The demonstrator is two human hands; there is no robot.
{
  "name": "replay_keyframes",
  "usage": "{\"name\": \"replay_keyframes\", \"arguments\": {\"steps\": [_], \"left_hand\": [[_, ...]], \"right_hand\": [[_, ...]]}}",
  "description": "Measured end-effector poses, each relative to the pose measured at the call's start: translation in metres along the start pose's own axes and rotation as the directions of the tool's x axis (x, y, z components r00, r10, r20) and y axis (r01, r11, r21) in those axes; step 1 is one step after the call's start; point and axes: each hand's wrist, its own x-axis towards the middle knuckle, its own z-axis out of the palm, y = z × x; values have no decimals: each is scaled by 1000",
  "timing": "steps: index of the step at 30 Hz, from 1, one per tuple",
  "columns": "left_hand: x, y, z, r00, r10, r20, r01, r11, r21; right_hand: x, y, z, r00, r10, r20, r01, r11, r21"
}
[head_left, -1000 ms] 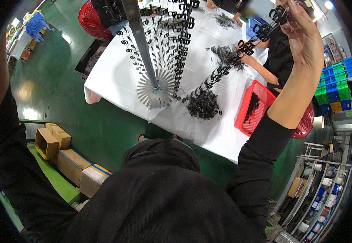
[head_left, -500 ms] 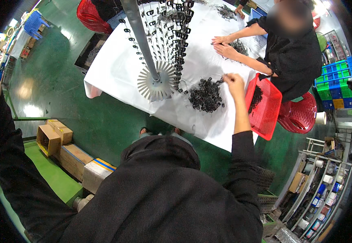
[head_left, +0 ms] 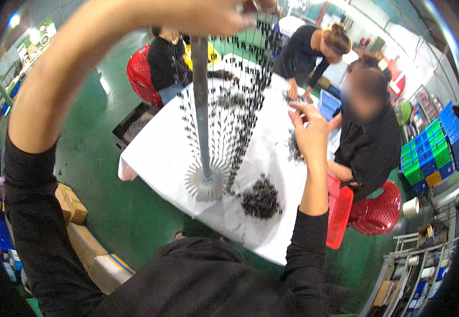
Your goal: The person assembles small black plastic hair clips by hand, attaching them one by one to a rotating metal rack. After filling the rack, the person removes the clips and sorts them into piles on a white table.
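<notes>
Blurred left hand up by grey metal post and hanging black-part strings. Right hand raised, fingers parted, above white-clothed bench. Heap of small black parts near bench's near edge.

Left hand raised high, blurred; right hand lower, fingers part-bent

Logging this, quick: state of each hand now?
Left hand: blurred, partly cut off; cannot tell.
Right hand: partly curled; any hold cannot be told.
</notes>
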Motion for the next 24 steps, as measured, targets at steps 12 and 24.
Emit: {"name": "replay_keyframes", "arguments": {"steps": [12, 24], "left_hand": [[7, -1, 13, 981, -193, 28, 194, 981, -27], [19, 17, 25, 999, -16, -41, 16, 1000, -4]], "right_hand": [[52, -151, -39, 905, -298, -304, 374, 897, 235], [37, -106, -76, 978, -207, 8, 105, 529, 842]]}}
